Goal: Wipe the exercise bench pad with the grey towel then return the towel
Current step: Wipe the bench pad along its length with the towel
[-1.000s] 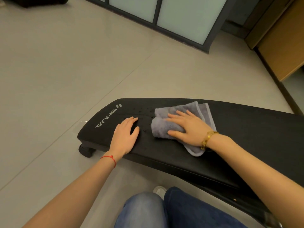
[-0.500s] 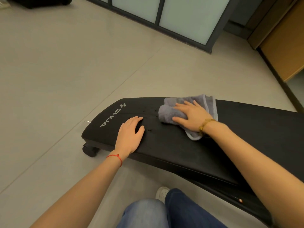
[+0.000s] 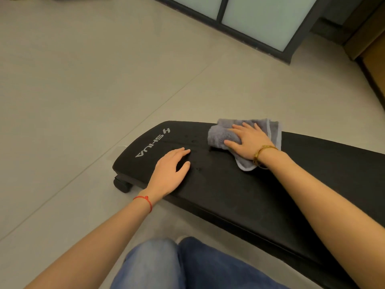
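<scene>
Towel [image 3: 218, 136] on bench pad [image 3: 239, 195], under right hand [image 3: 248, 140]; left hand [image 3: 168, 174] left of it.

Right hand [image 3: 249, 140] has slid the grey towel [image 3: 220, 136] across the pad [image 3: 239, 195], from mid-width a second ago toward its far edge. Towel's far hem now sits at that far edge; its rolled front is farther from the left hand [image 3: 169, 174], gap between them wider. Near corner of the towel trails under the right wrist, more stretched out than before. Left hand is planted a bit nearer the SHUA logo [image 3: 153, 142] end.
</scene>
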Tool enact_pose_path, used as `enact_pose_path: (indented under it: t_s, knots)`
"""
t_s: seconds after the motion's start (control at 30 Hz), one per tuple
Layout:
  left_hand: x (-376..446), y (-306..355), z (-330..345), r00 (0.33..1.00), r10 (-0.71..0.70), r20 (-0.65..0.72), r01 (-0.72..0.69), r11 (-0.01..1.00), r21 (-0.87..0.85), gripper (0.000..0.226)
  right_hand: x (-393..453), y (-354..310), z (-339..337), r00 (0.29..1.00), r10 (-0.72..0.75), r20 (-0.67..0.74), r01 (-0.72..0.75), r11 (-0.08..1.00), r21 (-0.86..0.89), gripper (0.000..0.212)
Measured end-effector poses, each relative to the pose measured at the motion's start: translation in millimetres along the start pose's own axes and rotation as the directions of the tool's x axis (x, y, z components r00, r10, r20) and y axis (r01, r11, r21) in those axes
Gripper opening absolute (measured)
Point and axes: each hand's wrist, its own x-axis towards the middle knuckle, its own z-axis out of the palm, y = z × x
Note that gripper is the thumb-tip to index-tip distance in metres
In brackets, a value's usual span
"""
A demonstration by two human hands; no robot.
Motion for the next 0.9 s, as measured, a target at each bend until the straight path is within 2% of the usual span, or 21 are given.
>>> enact_pose_path:
  t_s: [0.1, 0.2, 0.27, 0.33, 0.4, 0.47, 0.53, 0.6, 0.7, 0.77, 0.9]
  knots:
    - [6.0, -19.9, -10.7, 0.999, -0.030, -0.031, 0.031, 0.999, 0.041, 0.044, -7.9, -26.3, 9.3, 0.986, -0.164, 0.031, 0.164, 0.986, -0.006, 0.058]
    - [16.5, -43.8, -19.1, 0.993, -0.104, -0.052, 0.107, 0.993, 0.053, 0.046, -54.3, -47.9, 9.2, 0.917, -0.399, 0.016, 0.397, 0.915, 0.076, 0.062]
    - [22.6, -55.8, -21.6, 0.987, -0.144, -0.065, 0.147, 0.988, 0.050, 0.045, -70.4, -50.0, 7.0, 0.875, -0.483, 0.035, 0.477, 0.872, 0.107, 0.064]
    - [25.1, -63.6, -21.7, 0.981, -0.183, -0.069, 0.186, 0.981, 0.046, 0.045, -60.6, -39.7, 5.0, 0.857, -0.510, 0.080, 0.499, 0.858, 0.126, 0.062]
    - [24.9, -65.5, -20.6, 0.975, -0.210, -0.066, 0.213, 0.976, 0.041, 0.044, -28.2, -22.7, 1.8, 0.876, -0.473, 0.090, 0.461, 0.878, 0.130, 0.064]
    - [22.9, -63.9, -20.0, 0.972, -0.226, -0.057, 0.229, 0.973, 0.038, 0.044, 16.1, -3.8, -0.6, 0.940, -0.327, 0.096, 0.319, 0.944, 0.087, 0.063]
    - [22.1, -61.6, -21.6, 0.968, -0.246, -0.049, 0.248, 0.968, 0.033, 0.043, 46.0, 1.6, 1.2, 0.969, -0.217, 0.123, 0.215, 0.976, 0.027, 0.060]
    - [21.2, -59.7, -22.2, 0.964, -0.261, -0.047, 0.262, 0.965, 0.027, 0.043, 46.1, -10.2, 9.0, 0.958, -0.258, 0.123, 0.262, 0.965, -0.013, 0.062]
    - [22.0, -58.2, -24.5, 0.965, -0.263, -0.022, 0.264, 0.964, 0.042, 0.045, 11.5, -41.7, 16.0, 0.904, -0.411, 0.116, 0.410, 0.912, 0.033, 0.071]
    - [21.2, -58.7, -24.7, 0.963, -0.270, -0.004, 0.270, 0.962, 0.036, 0.051, -13.2, -57.4, 13.6, 0.867, -0.479, 0.140, 0.475, 0.878, 0.063, 0.067]
    - [24.7, -64.5, -24.3, 0.973, -0.231, 0.013, 0.230, 0.972, 0.052, 0.056, -42.2, -58.8, 12.2, 0.840, -0.528, 0.122, 0.516, 0.848, 0.122, 0.063]
